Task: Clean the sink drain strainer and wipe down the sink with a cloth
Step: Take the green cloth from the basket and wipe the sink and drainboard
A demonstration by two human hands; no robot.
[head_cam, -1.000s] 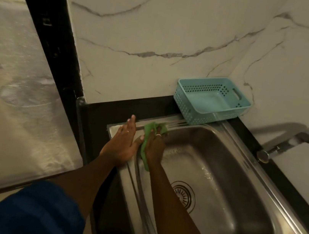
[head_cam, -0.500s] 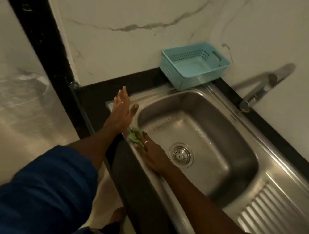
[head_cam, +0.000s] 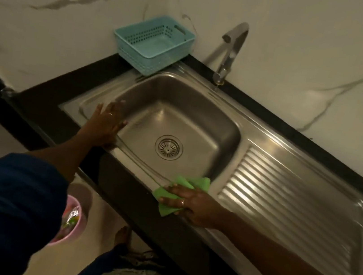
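Note:
A stainless steel sink (head_cam: pixel 203 107) is set in a black counter, with a round drain strainer (head_cam: pixel 169 147) in the basin floor. My left hand (head_cam: pixel 107 121) rests flat on the sink's left rim, fingers spread, holding nothing. My right hand (head_cam: pixel 187 203) presses a green cloth (head_cam: pixel 183 184) flat on the sink's front rim, at the basin's near right corner. Part of the cloth is hidden under my fingers.
A light blue perforated basket (head_cam: pixel 153 43) stands at the back left corner against the marble wall. A steel tap (head_cam: pixel 231 50) rises behind the basin. The ribbed drainboard (head_cam: pixel 295 201) lies to the right. A pink bin (head_cam: pixel 70 222) with rubbish stands on the floor below.
My right hand has slid the green cloth along the front rim, from the basin's left corner to its near right corner. The left hand stays on the left rim. The view has shifted right.

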